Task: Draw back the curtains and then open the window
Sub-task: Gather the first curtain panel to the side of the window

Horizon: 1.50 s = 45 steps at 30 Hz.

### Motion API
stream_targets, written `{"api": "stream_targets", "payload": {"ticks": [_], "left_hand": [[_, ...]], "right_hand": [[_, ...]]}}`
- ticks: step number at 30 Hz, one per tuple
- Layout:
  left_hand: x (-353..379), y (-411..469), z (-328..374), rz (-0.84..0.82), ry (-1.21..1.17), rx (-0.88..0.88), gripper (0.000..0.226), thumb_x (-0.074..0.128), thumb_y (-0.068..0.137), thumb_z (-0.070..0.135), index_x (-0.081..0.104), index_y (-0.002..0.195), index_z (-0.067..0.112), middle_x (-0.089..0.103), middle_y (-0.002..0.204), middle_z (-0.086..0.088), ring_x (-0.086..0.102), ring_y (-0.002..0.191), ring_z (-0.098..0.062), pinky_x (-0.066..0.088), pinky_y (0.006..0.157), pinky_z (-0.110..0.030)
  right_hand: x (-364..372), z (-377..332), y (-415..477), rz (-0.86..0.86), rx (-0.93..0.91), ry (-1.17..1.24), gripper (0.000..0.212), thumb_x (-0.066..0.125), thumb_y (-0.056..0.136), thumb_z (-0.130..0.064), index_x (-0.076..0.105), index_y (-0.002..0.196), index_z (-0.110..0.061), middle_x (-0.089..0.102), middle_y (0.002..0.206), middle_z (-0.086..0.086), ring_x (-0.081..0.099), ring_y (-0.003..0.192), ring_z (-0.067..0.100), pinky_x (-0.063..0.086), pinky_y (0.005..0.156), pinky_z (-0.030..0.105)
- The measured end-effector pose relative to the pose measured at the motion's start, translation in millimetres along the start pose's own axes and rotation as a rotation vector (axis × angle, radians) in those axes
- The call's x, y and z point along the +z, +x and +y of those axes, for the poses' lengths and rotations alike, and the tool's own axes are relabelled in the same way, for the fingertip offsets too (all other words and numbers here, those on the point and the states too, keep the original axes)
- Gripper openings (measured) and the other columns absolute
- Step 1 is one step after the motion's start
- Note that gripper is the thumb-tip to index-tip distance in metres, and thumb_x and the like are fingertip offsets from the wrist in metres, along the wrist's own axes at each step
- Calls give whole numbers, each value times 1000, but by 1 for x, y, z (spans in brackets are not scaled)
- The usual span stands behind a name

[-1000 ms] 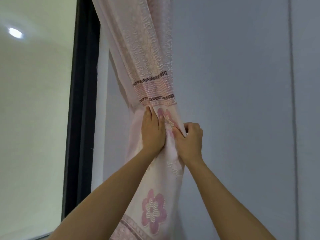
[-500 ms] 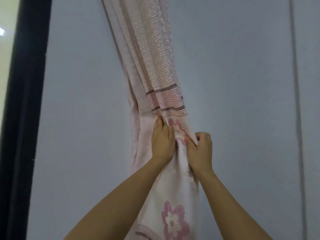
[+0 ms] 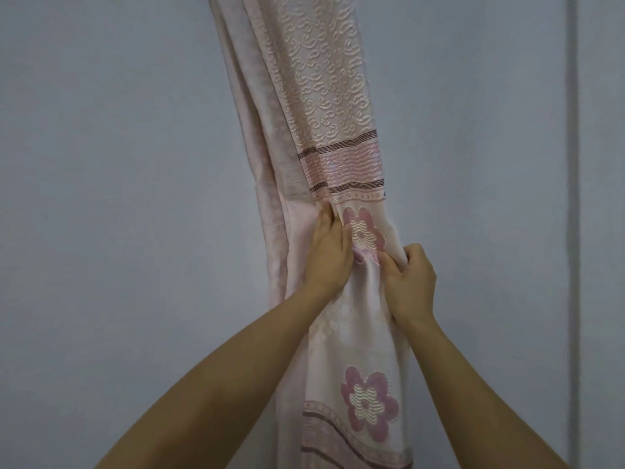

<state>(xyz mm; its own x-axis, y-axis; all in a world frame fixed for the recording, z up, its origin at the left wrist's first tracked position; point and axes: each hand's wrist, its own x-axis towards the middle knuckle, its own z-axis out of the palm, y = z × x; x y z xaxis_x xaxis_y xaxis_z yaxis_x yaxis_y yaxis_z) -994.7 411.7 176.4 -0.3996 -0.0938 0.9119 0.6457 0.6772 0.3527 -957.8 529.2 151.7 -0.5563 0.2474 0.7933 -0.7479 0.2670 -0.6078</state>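
A pink curtain (image 3: 324, 96) with a wavy raised pattern, dark stripes and pink flowers hangs gathered into a bunch against a grey-blue wall. My left hand (image 3: 326, 257) presses on the bunch from its left side, fingers pushed into a fold just below the striped band. My right hand (image 3: 411, 279) pinches the right edge of the fabric beside a pink flower. Both arms reach up from the bottom of the view. The window is out of view.
Plain grey-blue wall (image 3: 118, 198) fills both sides of the curtain. A thin vertical seam or edge (image 3: 572, 231) runs down the wall at the far right.
The view has swung right: the dark window frame and bright pane at the left have left the picture. Both hands keep their hold on the gathered curtain.
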Motion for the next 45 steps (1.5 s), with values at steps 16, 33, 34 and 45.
{"api": "stream_targets", "payload": {"ticks": [16, 33, 34, 45], "left_hand": [[144, 76, 1, 131, 2, -35, 74, 15, 84, 52, 25, 140, 6, 34, 148, -13, 34, 136, -23, 32, 111, -43], [37, 6, -22, 132, 224, -134, 56, 24, 89, 31, 33, 136, 2, 39, 143, -20, 40, 131, -32, 36, 107, -49], [31, 0, -20, 125, 234, -136, 56, 23, 89, 31, 33, 136, 1, 39, 143, -21, 40, 131, -33, 35, 108, -49], [-38, -72, 32, 266, 362, -402, 37, 26, 98, 23, 47, 120, 1, 60, 113, -17, 57, 94, -24, 43, 88, -37]], "right_hand": [[-40, 96, 118, -96, -55, 175, 35, 56, 86, -17, 34, 61, -27, 45, 64, -11, 42, 55, 2, 37, 48, 8], [10, 73, 41, -310, -17, 73, 18, 47, 87, -37, 38, 78, -23, 46, 68, -12, 52, 66, 20, 51, 65, 47], [11, 69, 36, -317, -26, 68, 18, 47, 87, -35, 38, 79, -22, 49, 71, -8, 52, 68, 22, 50, 66, 47], [11, 31, -29, -530, -96, 288, 16, 49, 89, -21, 48, 99, -8, 60, 104, 12, 58, 87, 31, 45, 72, 40]]}}
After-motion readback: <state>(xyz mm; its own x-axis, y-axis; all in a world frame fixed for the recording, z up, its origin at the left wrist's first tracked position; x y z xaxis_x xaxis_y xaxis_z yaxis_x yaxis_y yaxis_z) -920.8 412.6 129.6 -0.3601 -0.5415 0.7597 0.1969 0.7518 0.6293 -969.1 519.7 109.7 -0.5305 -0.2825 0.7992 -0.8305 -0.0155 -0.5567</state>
